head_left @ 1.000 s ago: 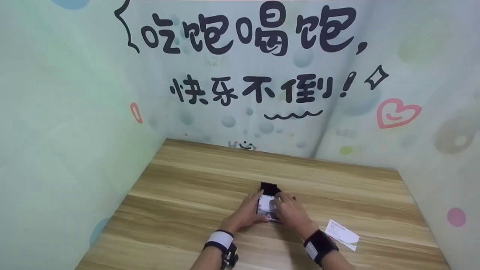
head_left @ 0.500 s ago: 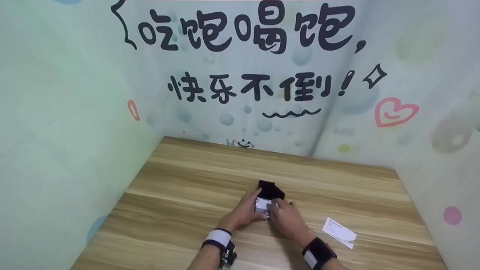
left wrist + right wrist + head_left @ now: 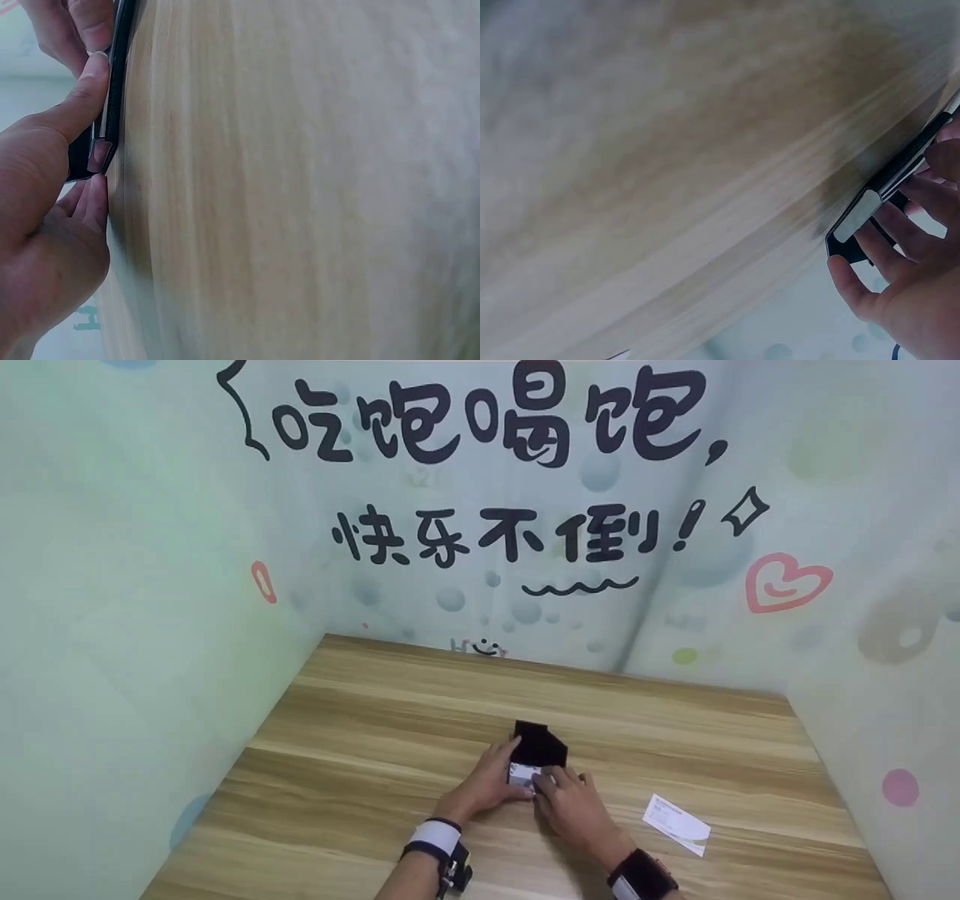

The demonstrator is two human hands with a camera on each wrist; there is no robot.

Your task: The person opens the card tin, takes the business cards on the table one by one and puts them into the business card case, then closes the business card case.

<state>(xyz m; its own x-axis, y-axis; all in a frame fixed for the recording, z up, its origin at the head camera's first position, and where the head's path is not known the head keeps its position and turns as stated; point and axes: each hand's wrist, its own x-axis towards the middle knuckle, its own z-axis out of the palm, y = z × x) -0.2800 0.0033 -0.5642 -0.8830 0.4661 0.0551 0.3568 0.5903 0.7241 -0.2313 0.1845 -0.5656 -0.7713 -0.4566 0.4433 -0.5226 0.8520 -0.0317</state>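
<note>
A small black card holder (image 3: 538, 746) lies on the table, its flap folded out toward the back wall. A white printed card (image 3: 523, 772) shows in its near half. My left hand (image 3: 484, 781) grips the holder's left side, with the thumb along the near edge. In the left wrist view the left thumb (image 3: 86, 94) presses on the holder's top. My right hand (image 3: 574, 802) has its thumb and index finger at the card's right part and seems to pinch it; the fingertips are partly hidden. In the right wrist view its other fingers (image 3: 881, 251) lie loosely beside the holder (image 3: 889, 180).
White business cards (image 3: 677, 823) lie on the wood-grain table (image 3: 375, 720) to the right of my right hand, at least two overlapping. Printed fabric walls (image 3: 450, 607) enclose the table at the back and sides. Both wrists wear strapped cameras.
The white card has slid toward me in the holder, so more of the black flap side shows. My right hand has moved slightly nearer with it; the left keeps its grip.
</note>
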